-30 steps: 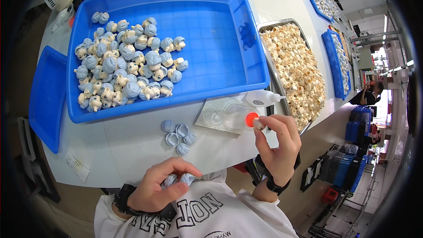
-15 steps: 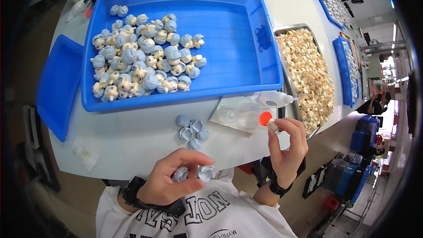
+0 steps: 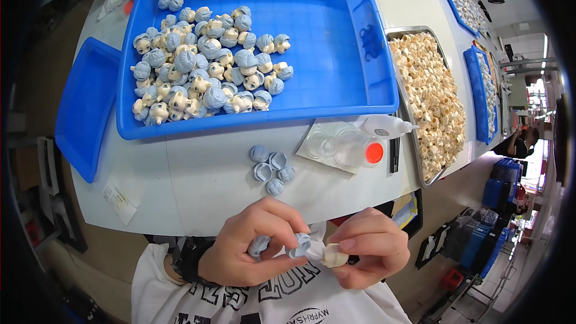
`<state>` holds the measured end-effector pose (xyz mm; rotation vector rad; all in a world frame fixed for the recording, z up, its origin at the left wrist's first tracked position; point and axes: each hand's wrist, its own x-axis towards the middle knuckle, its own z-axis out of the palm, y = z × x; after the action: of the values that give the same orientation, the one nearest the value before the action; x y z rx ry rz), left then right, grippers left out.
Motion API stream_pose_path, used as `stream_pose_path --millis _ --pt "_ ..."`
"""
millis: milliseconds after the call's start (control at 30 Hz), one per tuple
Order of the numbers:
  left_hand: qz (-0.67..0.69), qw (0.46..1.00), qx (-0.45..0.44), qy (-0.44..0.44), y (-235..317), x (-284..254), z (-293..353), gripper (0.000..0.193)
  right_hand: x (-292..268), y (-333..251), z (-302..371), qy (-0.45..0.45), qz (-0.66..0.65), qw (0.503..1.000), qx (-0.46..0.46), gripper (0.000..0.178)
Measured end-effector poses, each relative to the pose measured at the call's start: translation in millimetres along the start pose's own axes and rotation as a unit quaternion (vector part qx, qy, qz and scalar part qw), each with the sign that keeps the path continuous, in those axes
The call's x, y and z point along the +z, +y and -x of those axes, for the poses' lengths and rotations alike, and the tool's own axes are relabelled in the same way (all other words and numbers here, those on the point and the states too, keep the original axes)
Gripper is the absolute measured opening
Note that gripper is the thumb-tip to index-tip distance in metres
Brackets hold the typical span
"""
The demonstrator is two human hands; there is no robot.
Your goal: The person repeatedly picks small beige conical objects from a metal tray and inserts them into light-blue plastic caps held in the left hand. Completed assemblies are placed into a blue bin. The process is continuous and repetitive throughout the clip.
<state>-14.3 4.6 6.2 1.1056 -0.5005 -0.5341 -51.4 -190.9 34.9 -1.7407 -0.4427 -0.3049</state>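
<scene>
Head view, looking down. The left hand [image 3: 255, 252] is curled around a pale blue cap piece [image 3: 259, 245] tucked in the palm, while its thumb and forefinger pinch a second blue cap [image 3: 300, 243] at the fingertips. The right hand [image 3: 367, 246] grips a small cream-coloured figurine head [image 3: 333, 256] between thumb and fingers; the pinched blue cap touches this head (whether it is seated on it cannot be told). Both hands meet close to the person's chest, over a white printed shirt [image 3: 288, 297].

Just beyond the hands, on the grey table [image 3: 198, 174], lies a small cluster of loose blue caps [image 3: 271, 168]. Beyond and to the right of the right hand stand a clear plastic dish [image 3: 336, 147] with a red-orange cap [image 3: 374, 153] beside it and a white squeeze bottle [image 3: 387, 126] lying on its side. Farther out, a large blue tray [image 3: 336, 54] holds a heap of assembled blue-capped heads [image 3: 204, 66] in its left half. Right of it, a metal tray [image 3: 403, 108] is filled with bare cream heads [image 3: 432, 96]. A blue lid [image 3: 87, 108] lies well left of the left hand.
</scene>
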Motion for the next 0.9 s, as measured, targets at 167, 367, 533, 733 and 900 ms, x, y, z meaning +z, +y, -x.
stream_pose_path --millis 167,367,533,733,900 --pt "0.024 0.999 0.032 0.005 -5 3 -3 0.031 6 0 -5 -0.032 0.021 0.999 0.006 0.034" --pt "0.006 1.000 -0.001 0.011 -4 3 -4 0.031 3 0 -8 -0.061 0.068 0.995 0.033 0.034" --pt "-0.084 0.996 0.005 0.008 -5 1 -6 0.039 1 4 -9 -0.094 0.076 0.992 0.036 0.037" --pt "0.000 0.998 -0.015 0.057 -13 4 2 0.049 -3 6 -12 -0.176 0.057 0.981 0.063 0.052" --pt "0.076 0.990 -0.100 0.066 -9 6 2 0.068 8 15 -11 -0.130 0.102 0.986 0.030 0.053"
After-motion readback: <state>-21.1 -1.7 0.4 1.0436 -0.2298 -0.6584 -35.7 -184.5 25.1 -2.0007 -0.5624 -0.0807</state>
